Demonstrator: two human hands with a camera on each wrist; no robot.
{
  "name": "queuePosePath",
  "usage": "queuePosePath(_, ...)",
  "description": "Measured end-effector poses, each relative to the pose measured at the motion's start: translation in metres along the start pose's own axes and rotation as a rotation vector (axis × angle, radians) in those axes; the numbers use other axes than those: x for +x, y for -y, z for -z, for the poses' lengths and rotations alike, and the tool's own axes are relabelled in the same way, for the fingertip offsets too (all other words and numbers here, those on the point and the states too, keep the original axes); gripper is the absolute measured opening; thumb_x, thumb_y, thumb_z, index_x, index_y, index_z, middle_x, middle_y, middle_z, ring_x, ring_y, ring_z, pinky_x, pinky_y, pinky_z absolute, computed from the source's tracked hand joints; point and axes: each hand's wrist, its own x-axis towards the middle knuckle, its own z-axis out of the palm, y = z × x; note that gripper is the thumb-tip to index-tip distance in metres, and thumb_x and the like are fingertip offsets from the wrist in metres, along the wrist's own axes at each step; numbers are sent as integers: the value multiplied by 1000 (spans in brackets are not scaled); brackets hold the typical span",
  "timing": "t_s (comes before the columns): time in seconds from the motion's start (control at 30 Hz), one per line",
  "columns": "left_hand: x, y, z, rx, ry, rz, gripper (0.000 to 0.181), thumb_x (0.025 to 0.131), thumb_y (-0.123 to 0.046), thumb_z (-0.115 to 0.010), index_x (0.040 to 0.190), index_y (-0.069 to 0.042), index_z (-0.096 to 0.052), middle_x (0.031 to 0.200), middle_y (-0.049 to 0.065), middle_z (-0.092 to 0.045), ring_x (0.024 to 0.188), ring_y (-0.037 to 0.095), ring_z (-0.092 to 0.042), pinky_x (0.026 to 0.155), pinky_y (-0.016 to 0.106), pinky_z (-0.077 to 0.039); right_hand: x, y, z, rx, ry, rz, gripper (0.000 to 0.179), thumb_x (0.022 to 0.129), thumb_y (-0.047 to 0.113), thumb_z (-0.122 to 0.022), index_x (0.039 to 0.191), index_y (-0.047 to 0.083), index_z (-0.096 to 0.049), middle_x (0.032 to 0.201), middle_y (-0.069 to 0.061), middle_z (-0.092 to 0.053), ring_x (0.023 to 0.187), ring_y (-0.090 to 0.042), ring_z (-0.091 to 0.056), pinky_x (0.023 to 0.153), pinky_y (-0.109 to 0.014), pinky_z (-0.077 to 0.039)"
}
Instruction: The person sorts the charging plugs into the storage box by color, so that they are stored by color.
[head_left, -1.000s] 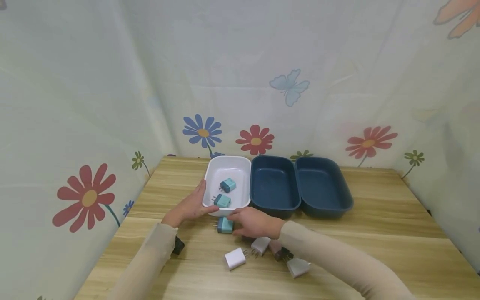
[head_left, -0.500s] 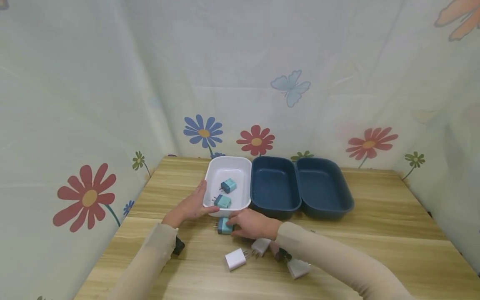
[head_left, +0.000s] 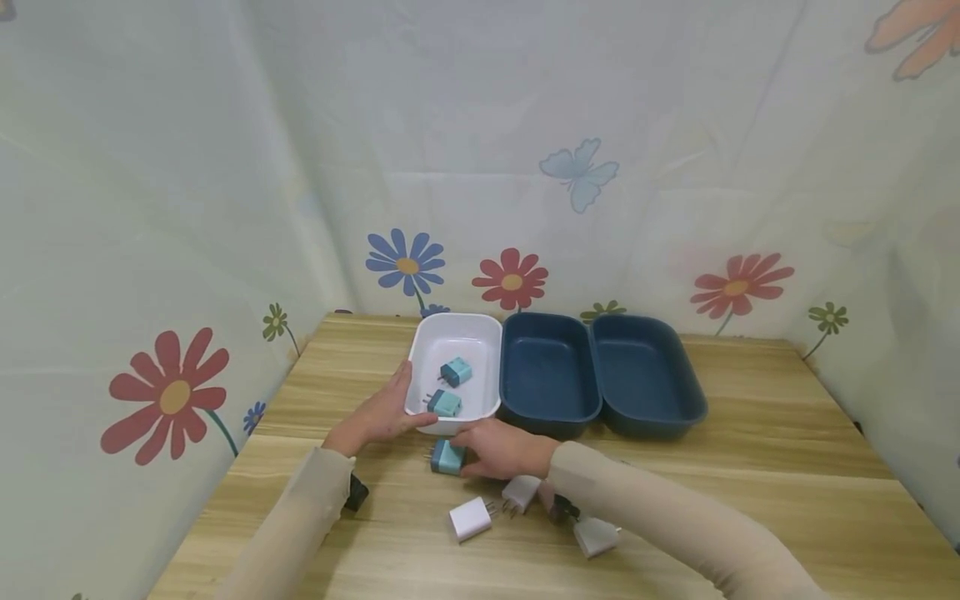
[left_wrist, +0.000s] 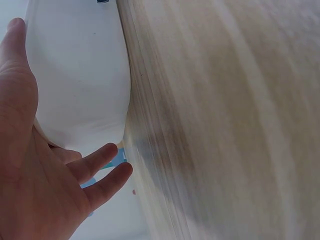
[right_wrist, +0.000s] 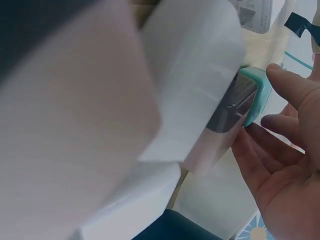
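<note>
My left hand rests at the front left corner of a white bin, its thumb along the front rim. In the left wrist view, the other fingers spread beside the bin's wall. Inside the bin lie two teal plug chargers, one charger behind the other charger. A third teal charger with a dark prong end is just in front of the bin. My right hand pinches it between thumb and fingers; the right wrist view shows its teal edge between them.
Two dark blue bins, a middle bin and a right bin, adjoin the white one. Nearer me lie a white charger, a second white charger and a pale charger. A small black object sits beside the left sleeve.
My right hand has closed in on the front teal charger, which has shifted slightly toward me and turned a little. The left hand and the bins stay in place.
</note>
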Motion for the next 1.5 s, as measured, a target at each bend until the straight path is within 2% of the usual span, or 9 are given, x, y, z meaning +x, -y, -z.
queuePosePath(0.13, 0, 0, 1, 0, -3, -6, 116, 76, -56, -72, 151, -8, 2, 156, 14, -9, 136, 33, -28, 104, 52, -30, 6, 0, 0, 18, 24, -41, 29, 83, 28, -74, 105, 12, -67, 83, 8, -59, 72, -4, -48, 66, -16, -42)
queuePosePath(0.3, 0, -1, 1, 15, 0, -10, 115, 77, -56, -71, 151, -6, 1, 156, 15, -9, 136, 33, -27, 105, 51, -29, 10, 3, -2, 5, 20, -64, 29, 83, 28, -74, 105, 11, -67, 83, 7, -61, 71, -3, -49, 64, -16, -42)
queuePosePath(0.47, 0, -1, 0, 2, -2, -14, 115, 76, -54, -72, 151, -7, 1, 155, 16, -11, 134, 33, -30, 104, 52, -30, 9, 3, -6, 13, -15, -58, 30, 83, 25, -74, 107, 8, -67, 91, 5, -65, 77, -3, -54, 69, -16, -44)
queuePosePath(0.7, 0, 0, -1, -2, -7, -1, 115, 75, -55, -72, 152, -11, 2, 156, 12, -12, 132, 29, -33, 104, 50, -31, 8, 1, -8, 66, 18, -93, 40, 82, 27, -75, 116, 8, -66, 103, 3, -65, 89, -1, -54, 79, -16, -45)
queuePosePath(0.93, 0, 0, 0, 0, -13, -18, 115, 75, -56, -72, 151, -9, 1, 155, 14, -13, 132, 31, -33, 103, 51, -32, 9, -4, -9, 159, 36, -120, 37, 80, 25, -77, 113, 10, -66, 100, 8, -62, 87, -2, -53, 76, -15, -43)
queuePosePath(1.1, -1, -1, 1, 2, -20, -32, 115, 76, -54, -72, 151, -7, 0, 155, 15, -13, 132, 32, -33, 103, 51, -31, 8, -3, -9, 212, 45, -143, 39, 79, 22, -77, 114, 8, -66, 100, 7, -62, 86, -4, -54, 76, -16, -44)
queuePosePath(1.5, -4, -7, 1, 17, -21, -20, 114, 77, -54, -71, 151, -6, 0, 155, 17, -10, 135, 34, -28, 104, 52, -29, -1, 1, -4, 174, 113, -163, 42, 87, 26, -69, 122, 6, -59, 110, 2, -58, 95, -5, -52, 84, -20, -44)
